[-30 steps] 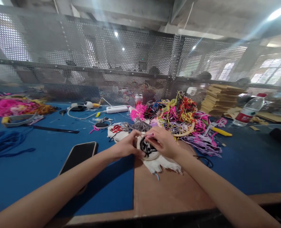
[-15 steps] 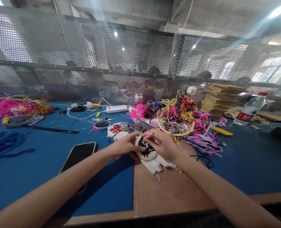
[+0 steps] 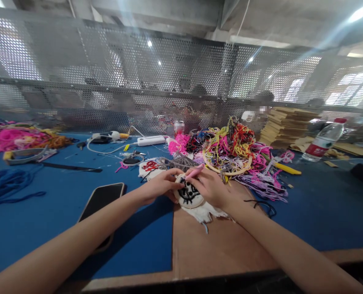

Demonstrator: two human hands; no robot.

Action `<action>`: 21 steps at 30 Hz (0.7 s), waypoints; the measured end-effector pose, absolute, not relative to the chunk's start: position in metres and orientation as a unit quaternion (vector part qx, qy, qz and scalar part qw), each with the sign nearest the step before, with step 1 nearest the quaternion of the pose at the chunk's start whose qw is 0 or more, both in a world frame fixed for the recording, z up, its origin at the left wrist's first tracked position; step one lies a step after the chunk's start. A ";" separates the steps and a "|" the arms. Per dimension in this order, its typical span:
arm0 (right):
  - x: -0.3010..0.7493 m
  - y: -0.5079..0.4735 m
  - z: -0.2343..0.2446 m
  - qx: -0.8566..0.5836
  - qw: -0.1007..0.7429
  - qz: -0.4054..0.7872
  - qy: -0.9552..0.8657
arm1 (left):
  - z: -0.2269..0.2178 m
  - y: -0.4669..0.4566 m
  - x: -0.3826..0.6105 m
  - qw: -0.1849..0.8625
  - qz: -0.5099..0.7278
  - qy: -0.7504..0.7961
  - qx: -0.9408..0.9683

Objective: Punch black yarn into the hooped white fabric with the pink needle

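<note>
My left hand (image 3: 161,185) grips the left rim of a small round embroidery hoop (image 3: 190,199), its thumb on the front. White fabric with black yarn stitching is stretched in the hoop, and a frayed edge of cloth (image 3: 201,213) hangs below. In my right hand (image 3: 213,188) is a pink-handled punch needle (image 3: 195,172), pinched between thumb and fingers near the hoop's upper part. Its tip is hidden by the fingers. A white cloth piece with red stitching (image 3: 151,166) lies just beyond my left hand.
A phone (image 3: 103,199) lies under my left forearm. Behind my hands is a tangled heap of coloured yarn (image 3: 230,143) with another hoop (image 3: 245,168). A bottle (image 3: 324,141), stacked brown sheets (image 3: 284,126) and a power strip (image 3: 152,141) stand farther back.
The punch needle has tilted, and more of its pink handle shows. My left thumb has shifted up off the stitching, so more of the black pattern is visible.
</note>
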State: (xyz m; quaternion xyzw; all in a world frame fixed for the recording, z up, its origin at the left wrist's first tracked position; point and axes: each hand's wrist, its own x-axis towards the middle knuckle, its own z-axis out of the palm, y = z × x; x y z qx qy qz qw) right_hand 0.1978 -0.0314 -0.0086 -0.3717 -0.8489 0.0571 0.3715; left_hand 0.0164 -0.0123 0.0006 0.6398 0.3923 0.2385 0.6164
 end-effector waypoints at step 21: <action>0.200 -0.032 -0.009 -0.369 0.390 0.052 -0.842 | 0.003 -0.014 0.019 0.604 0.245 0.407 0.641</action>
